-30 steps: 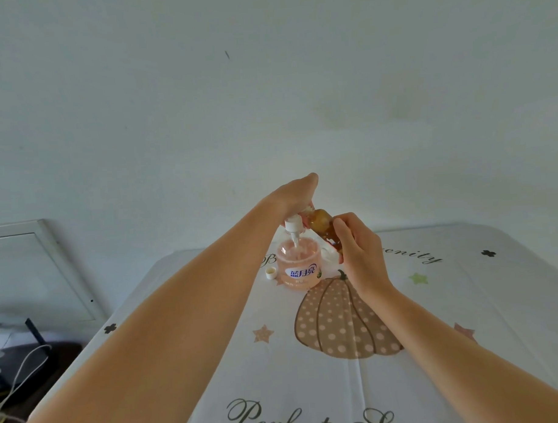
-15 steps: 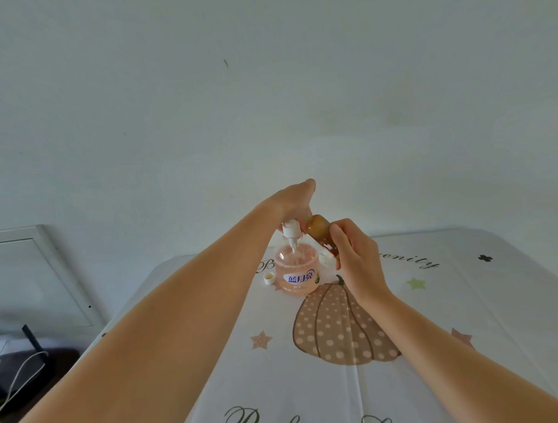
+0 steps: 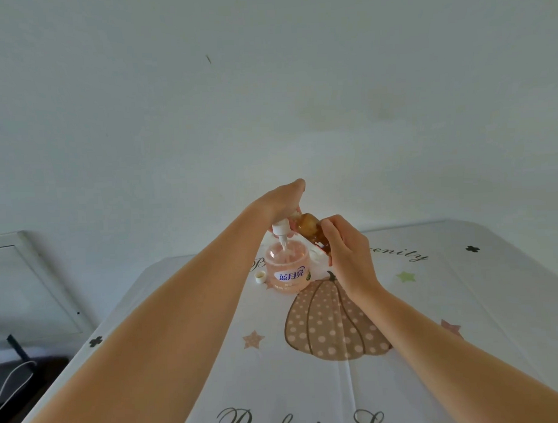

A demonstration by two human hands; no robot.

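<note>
Left hand [image 3: 282, 200]: reaches far over the table and lies on top of the pump head [image 3: 280, 229], seen from the back of the hand
Left grip: the fingers are hidden on the far side of the hand, so I cannot tell whether they curl round the pump or only press on it
Right hand [image 3: 349, 256]: raised just right of the pump, with thumb and fingers wrapped round the lower part of the amber bottle [image 3: 310, 230]
Right grip: narrow, holding the amber bottle firmly
Amber bottle: small, brown and see-through, held in the air and tilted, its upper end leaning left toward the pump head and up under the left hand; whether mouth and nozzle touch I cannot tell
Soap bottle [image 3: 287, 268]: round, clear, pink, with a blue and white label; stands upright on the tablecloth [image 3: 464, 299] below both hands, the white pump sticking out of its neck
White cap [image 3: 260, 277]: small, lies on the cloth just left of the soap bottle, apart from it
Tablecloth: white, printed with a dotted pumpkin [image 3: 332, 323] right in front of the soap bottle, a few stars and dark script lettering
Wall [image 3: 267, 101]: plain and pale, behind the table
Frame [image 3: 27, 283]: white-edged panel leaning at the left, beside the table
</note>
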